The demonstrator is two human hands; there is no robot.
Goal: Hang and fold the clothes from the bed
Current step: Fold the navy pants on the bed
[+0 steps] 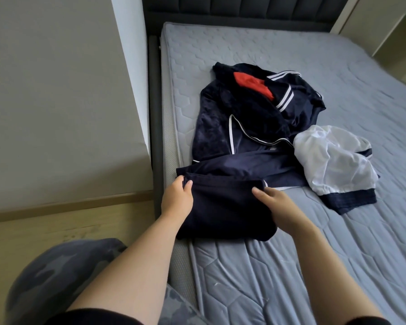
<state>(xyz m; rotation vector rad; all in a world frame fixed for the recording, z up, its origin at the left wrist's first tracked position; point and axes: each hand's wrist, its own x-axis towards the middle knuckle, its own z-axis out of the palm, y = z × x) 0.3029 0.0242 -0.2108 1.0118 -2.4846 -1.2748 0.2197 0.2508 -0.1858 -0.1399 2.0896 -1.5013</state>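
Note:
A folded navy garment (225, 212) lies at the left edge of the grey mattress (314, 266). My left hand (177, 199) pinches its upper left corner, thumb and fingers closed on the cloth. My right hand (279, 207) grips its upper right edge. Behind it lies a pile of navy clothes with white stripes (239, 118), with a red piece (253, 84) showing in the top. A white garment with navy trim (335, 163) lies crumpled to the right of the pile.
A dark padded headboard (244, 8) stands at the far end. A grey wall panel (56, 102) and wooden floor (45, 231) run along the left of the bed frame. A camouflage cushion (63, 273) sits near my left arm.

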